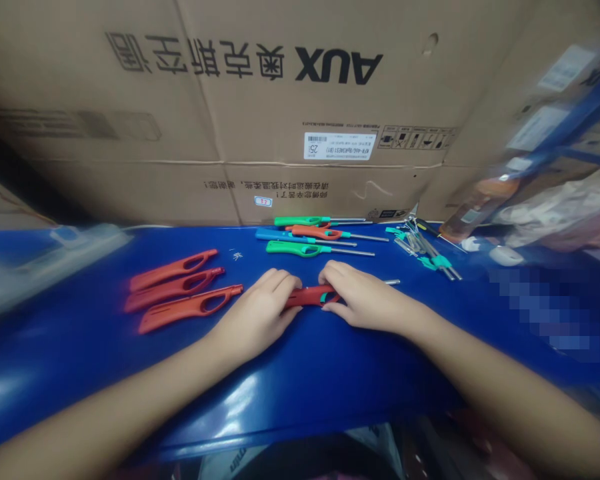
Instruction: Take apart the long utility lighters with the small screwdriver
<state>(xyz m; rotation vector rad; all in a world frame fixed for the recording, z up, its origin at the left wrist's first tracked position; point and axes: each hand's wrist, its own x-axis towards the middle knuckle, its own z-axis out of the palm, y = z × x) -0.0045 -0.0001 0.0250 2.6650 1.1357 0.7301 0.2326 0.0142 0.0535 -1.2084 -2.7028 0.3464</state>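
A red gas lighter [310,295] with a teal trigger lies crosswise between my hands, its metal tip poking out to the right. My left hand [267,303] is closed round its handle end. Fingers of my right hand [355,293] grip it near the trigger, hiding most of the nozzle. Left of my hands, three red lighter handles [190,310] without nozzles lie side by side. Behind my hands rest several lighters with nozzles, among them a green lighter [295,249], an orange lighter [317,233] and a blue lighter [280,235].
A pile of metal nozzles with teal parts [430,250] lies at the back right, beside a screwdriver [425,227]. A large cardboard box [260,133] stands behind the blue table [300,380]. An orange bottle [480,207] and plastic bags [555,207] are at the right.
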